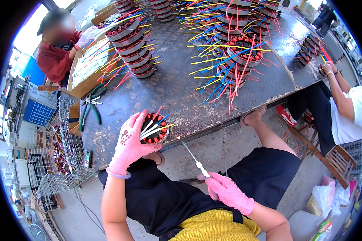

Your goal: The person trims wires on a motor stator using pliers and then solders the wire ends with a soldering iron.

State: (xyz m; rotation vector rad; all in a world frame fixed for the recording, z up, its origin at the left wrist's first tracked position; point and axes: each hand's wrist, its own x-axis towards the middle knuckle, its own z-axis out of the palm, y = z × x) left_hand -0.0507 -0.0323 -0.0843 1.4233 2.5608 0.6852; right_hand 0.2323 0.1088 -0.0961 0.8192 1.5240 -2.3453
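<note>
My left hand point(128, 140), in a pink glove, is closed around a motor stator point(152, 139) at the table's near edge. Red coils line this stator's ring, and white sleeves with yellow, blue and red wire ends stick out of it. In my pink-gloved right hand point(228, 192) is a long-necked lighter point(194, 160), with a white body and a thin metal neck. It points up and left, and a small orange glow shows at its tip, apart from the stator and to its right.
Stacked stators point(134, 48) with coloured leads stand on the dark metal table point(177, 90). Green-handled pliers point(91, 105) lie at left by a cardboard box point(78, 86) of white sleeves. A wire basket point(64, 152) stands left. Co-workers sit at far left point(54, 60) and right point(348, 108).
</note>
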